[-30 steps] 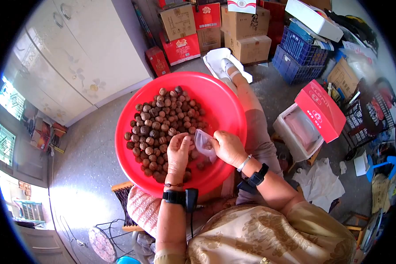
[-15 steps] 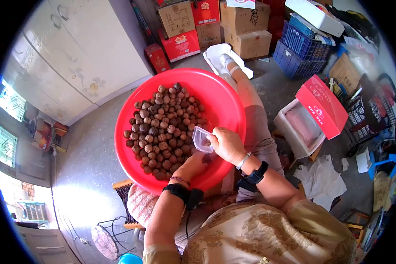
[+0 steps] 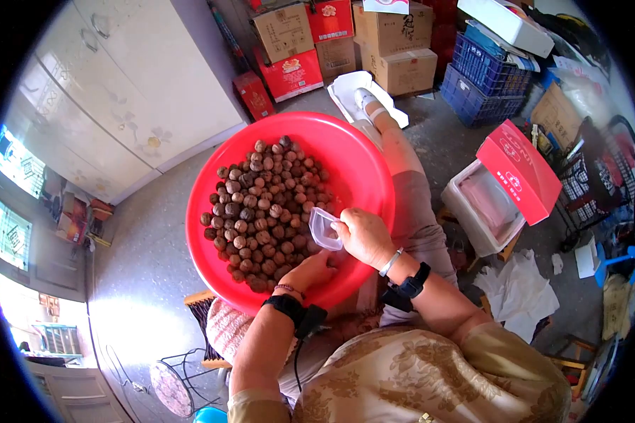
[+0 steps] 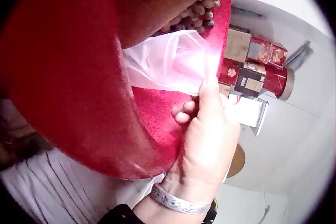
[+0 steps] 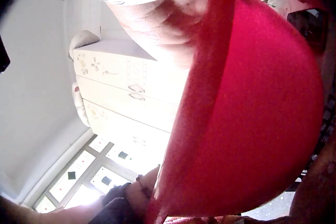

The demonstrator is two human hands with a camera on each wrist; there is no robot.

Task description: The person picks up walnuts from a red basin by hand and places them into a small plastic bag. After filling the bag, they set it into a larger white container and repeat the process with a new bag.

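Note:
A red plastic basin (image 3: pixel 360 151) on the person's lap holds a heap of walnuts (image 3: pixel 261 208), mostly towards its left. Over the basin's right part, the right hand (image 3: pixel 365 234) pinches the rim of a translucent plastic bag (image 3: pixel 320 230), whose mouth gapes. The left wrist view shows this bag (image 4: pixel 163 58) hanging from the right thumb and fingers. Low in the basin, just below the bag, the left hand (image 3: pixel 313 272) reaches in towards the right; I cannot tell whether its partly hidden fingers hold anything. The basin's outer wall (image 5: pixel 257 108) fills much of the right wrist view.
Right of the person's leg stands a white foam box (image 3: pixel 466 211) with a red lid (image 3: pixel 518 173). White plastic sheeting (image 3: pixel 518 292) lies near it. Cardboard boxes (image 3: pixel 409 70) and blue crates (image 3: pixel 483 77) are stacked at the back. A pale cabinet (image 3: pixel 141 84) stands left, a round stool (image 3: pixel 171 389) lower left.
The left hand has gone from beside the bag, over the walnuts, down and right to below the bag. The bag's mouth has spread wider, while the right hand keeps its hold.

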